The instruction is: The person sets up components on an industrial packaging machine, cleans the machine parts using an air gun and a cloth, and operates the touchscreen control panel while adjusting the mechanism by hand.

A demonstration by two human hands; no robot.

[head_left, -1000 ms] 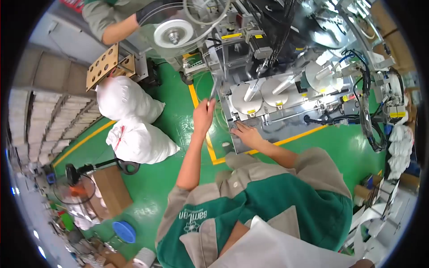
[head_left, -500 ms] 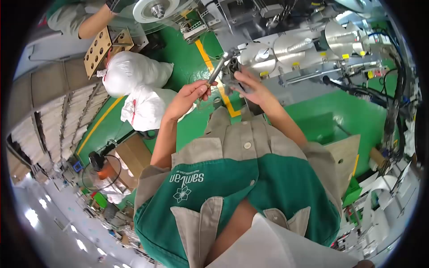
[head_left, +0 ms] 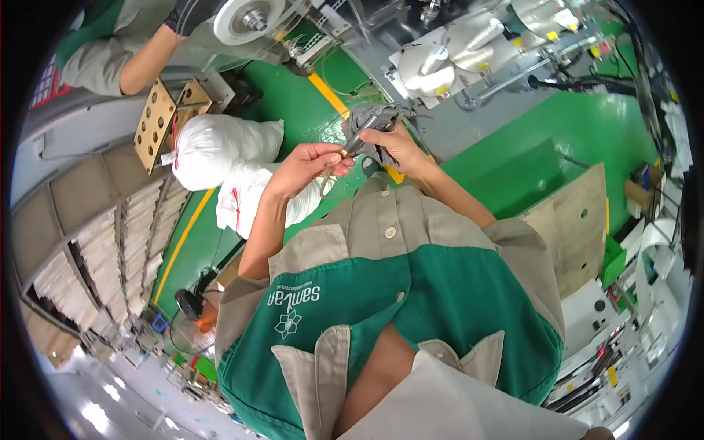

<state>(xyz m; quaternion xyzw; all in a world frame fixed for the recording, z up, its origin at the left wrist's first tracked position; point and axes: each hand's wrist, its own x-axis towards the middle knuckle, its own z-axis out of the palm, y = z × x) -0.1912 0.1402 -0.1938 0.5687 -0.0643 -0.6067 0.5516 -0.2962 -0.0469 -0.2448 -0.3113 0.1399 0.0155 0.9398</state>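
A dark metal tool [head_left: 361, 135] with a slim barrel is held between both hands, in front of my chest. My left hand [head_left: 306, 170] pinches its lower end, where a thin hose hangs down. My right hand [head_left: 398, 147] is closed round its upper part and also holds a grey crumpled cloth or glove [head_left: 361, 117]. The exact shape of the tool's upper end is partly hidden by the fingers and the grey bundle.
Ahead to the right is a machine with round metal plates [head_left: 427, 70]. White sacks [head_left: 220, 150] lie on the green floor at the left, beside a perforated board [head_left: 155, 125]. A co-worker's arm [head_left: 150, 62] reaches toward a white wheel [head_left: 248, 18]. A wooden board [head_left: 568, 227] stands right.
Both hands have come away from the machine's edge toward my body. My right hand has taken hold of the grey bundle and the tool's upper part. The view has shifted.
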